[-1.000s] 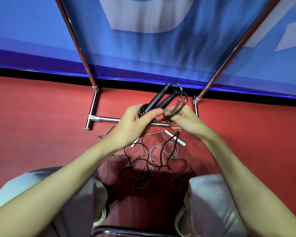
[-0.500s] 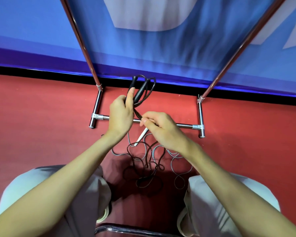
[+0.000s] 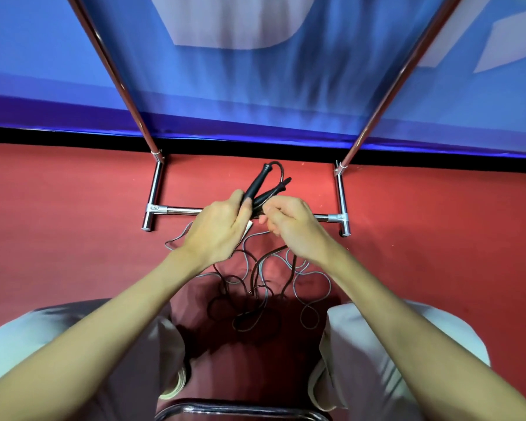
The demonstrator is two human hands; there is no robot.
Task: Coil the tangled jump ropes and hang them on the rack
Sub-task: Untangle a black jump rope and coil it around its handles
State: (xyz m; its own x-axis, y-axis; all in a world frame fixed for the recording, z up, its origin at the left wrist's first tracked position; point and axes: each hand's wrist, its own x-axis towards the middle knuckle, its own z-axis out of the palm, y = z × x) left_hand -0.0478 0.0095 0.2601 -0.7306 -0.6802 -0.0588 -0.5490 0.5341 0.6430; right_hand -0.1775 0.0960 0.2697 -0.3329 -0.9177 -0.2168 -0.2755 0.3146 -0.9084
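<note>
You are over a red floor (image 3: 73,238). The shiny metal feet of the rack (image 3: 154,196) stand on it by the blue wall. Grey rope (image 3: 312,281) and dark rope (image 3: 249,317) lie on it in tangled loops between your knees.

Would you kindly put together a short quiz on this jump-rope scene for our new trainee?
1. True or false: the left hand grips the black handles.
2. Which rope is still loose on the red floor? A: grey rope only. B: black rope only. C: both, tangled together.
3. Fill in: the rack's chrome base bar lies ____ the hands, as seen from the head camera.

Key:
1. True.
2. C: the grey rope and the black rope lie crossed over each other.
3. Beyond. The right hand pinches black cord near the handles.
</note>
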